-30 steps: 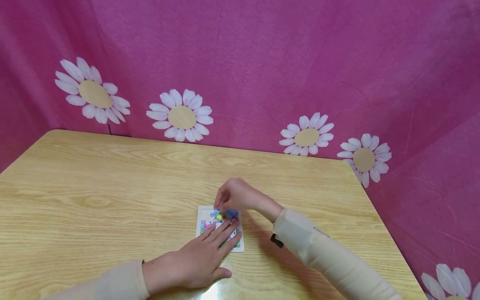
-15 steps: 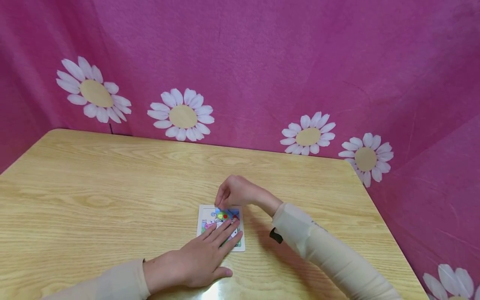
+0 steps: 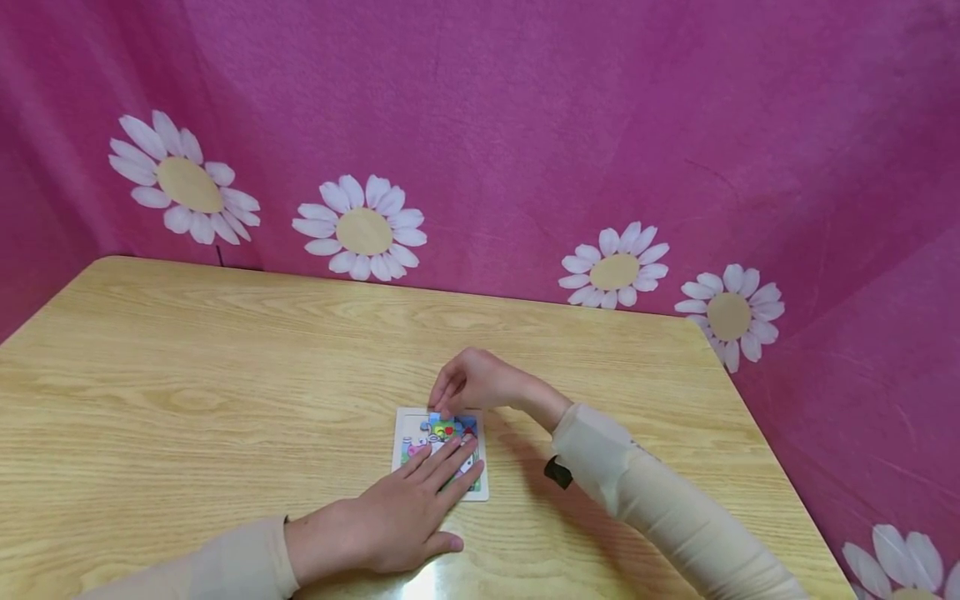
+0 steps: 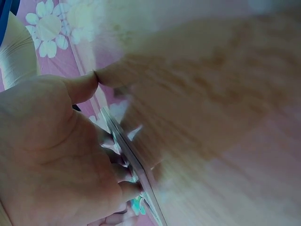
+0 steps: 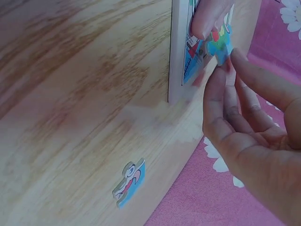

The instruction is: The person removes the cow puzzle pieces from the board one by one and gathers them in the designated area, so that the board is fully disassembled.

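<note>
A small jigsaw puzzle in a white-rimmed tray (image 3: 401,485) lies on the wooden table in the head view. My left hand (image 3: 405,518) rests on it palm down, its spread fingers covering the lower right of the picture. Over the tray's far edge my right hand (image 3: 474,385) pinches a puzzle piece (image 5: 219,46) between thumb and fingertips. That piece is blue and green with a red spot, and it stands tilted against the picture in the right wrist view. The left wrist view shows my left palm (image 4: 61,160) beside the tray's thin edge (image 4: 134,162).
A loose puzzle piece (image 5: 130,182) with a blue edge lies on the table beyond the tray in the right wrist view; the head view does not show it. A pink curtain (image 3: 480,150) with daisies hangs behind the wooden table (image 3: 225,375).
My right hand has shifted slightly at the tray's far edge, and more of the pinched blue and green piece shows below its fingertips. My left hand stays in place.
</note>
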A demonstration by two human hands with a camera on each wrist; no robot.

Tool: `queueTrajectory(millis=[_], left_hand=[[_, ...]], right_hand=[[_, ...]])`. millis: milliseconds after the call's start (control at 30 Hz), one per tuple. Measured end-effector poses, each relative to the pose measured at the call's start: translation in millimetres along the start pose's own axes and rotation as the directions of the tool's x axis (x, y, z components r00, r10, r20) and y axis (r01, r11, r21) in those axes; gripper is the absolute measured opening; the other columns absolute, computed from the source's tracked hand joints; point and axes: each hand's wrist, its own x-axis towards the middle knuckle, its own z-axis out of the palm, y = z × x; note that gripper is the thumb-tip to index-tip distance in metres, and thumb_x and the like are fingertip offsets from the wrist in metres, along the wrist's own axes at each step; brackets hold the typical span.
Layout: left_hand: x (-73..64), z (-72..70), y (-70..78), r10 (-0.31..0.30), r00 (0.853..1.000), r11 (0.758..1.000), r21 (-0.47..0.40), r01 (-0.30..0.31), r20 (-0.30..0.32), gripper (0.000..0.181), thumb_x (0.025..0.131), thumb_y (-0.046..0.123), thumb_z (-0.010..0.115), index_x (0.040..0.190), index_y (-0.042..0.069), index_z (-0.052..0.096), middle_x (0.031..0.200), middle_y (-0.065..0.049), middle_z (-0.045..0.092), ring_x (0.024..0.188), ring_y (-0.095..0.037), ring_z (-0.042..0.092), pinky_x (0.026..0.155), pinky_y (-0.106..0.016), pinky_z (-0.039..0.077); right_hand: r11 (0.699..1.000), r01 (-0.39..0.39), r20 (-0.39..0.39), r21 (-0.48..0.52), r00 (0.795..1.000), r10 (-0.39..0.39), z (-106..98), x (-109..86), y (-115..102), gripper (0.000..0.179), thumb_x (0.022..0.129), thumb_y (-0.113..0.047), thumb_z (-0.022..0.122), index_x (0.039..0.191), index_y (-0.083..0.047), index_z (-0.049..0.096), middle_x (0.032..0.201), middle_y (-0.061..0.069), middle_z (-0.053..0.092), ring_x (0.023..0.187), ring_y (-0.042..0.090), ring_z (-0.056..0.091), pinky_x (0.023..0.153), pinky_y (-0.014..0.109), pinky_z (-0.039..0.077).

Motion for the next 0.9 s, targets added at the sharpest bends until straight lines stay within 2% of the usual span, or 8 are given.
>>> queueTrajectory(millis=[167, 333, 533, 700, 900], left_hand=[[-0.1, -0.4, -0.3, -0.001, 1.0, 1.0, -0.013, 0.001, 0.005, 0.077, 0.1, 0.048, 0.047, 0.158, 0.008, 0.015, 0.164, -0.011, 0.0, 0.15, -0.026, -0.002, 0.118, -0.048, 0.012], [0.4, 0.7, -1.4, 0.0, 1.0, 1.0, -0.015, 0.0, 0.001, 0.077, 0.101, 0.048, 0.047, 0.158, 0.008, 0.014, 0.164, -0.011, 0.0, 0.15, -0.026, -0.002, 0.118, -0.048, 0.011], [2.4, 9.1, -7.2, 0.03, 0.999, 0.999, -0.017, -0.031, -0.03, 0.077, 0.101, 0.052, 0.042, 0.158, 0.008, 0.013, 0.164, -0.012, 0.0, 0.149, -0.027, -0.002, 0.117, -0.05, 0.012], [2.9, 14.7, -9.9, 0.05, 0.997, 0.999, 0.009, -0.049, -0.062, 0.077, 0.101, 0.054, 0.039, 0.158, 0.008, 0.014, 0.164, -0.013, 0.002, 0.149, -0.028, 0.0, 0.116, -0.051, 0.014], [3.1, 12.5, -7.5, 0.035, 0.998, 0.999, 0.019, -0.034, -0.048, 0.077, 0.101, 0.054, 0.04, 0.158, 0.008, 0.015, 0.164, -0.013, 0.003, 0.149, -0.028, 0.0, 0.117, -0.05, 0.014]], right_hand=[[0.998, 0.019, 0.012, 0.057, 1.0, -0.02, 1, -1.2, 0, 0.01, 0.084, 0.005, 0.073, 0.094, 0.006, 0.073, 0.083, 0.009, 0.073, 0.074, 0.009, 0.066, 0.075, 0.023, 0.054], [0.994, 0.005, 0.008, 0.108, 1.0, -0.006, 3, -3.5, 1, 0.009, 0.085, 0.007, 0.071, 0.094, 0.006, 0.072, 0.083, 0.011, 0.072, 0.074, 0.01, 0.066, 0.076, 0.024, 0.054], [0.998, -0.004, -0.01, 0.066, 1.0, 0.005, 8, -8.2, 5, 0.012, 0.082, 0.009, 0.072, 0.093, 0.004, 0.073, 0.083, 0.013, 0.072, 0.073, 0.008, 0.064, 0.072, 0.021, 0.052], [1.0, 0.006, -0.029, 0.022, 1.0, -0.006, 11, -10.7, 6, 0.013, 0.08, 0.01, 0.074, 0.091, 0.003, 0.073, 0.079, 0.009, 0.071, 0.07, 0.005, 0.062, 0.069, 0.019, 0.051], [0.999, 0.03, -0.058, 0.01, 0.998, -0.03, 11, -12.9, 3, 0.01, 0.079, 0.011, 0.074, 0.084, 0.002, 0.074, 0.071, 0.004, 0.071, 0.065, 0.004, 0.062, 0.063, 0.018, 0.049]])
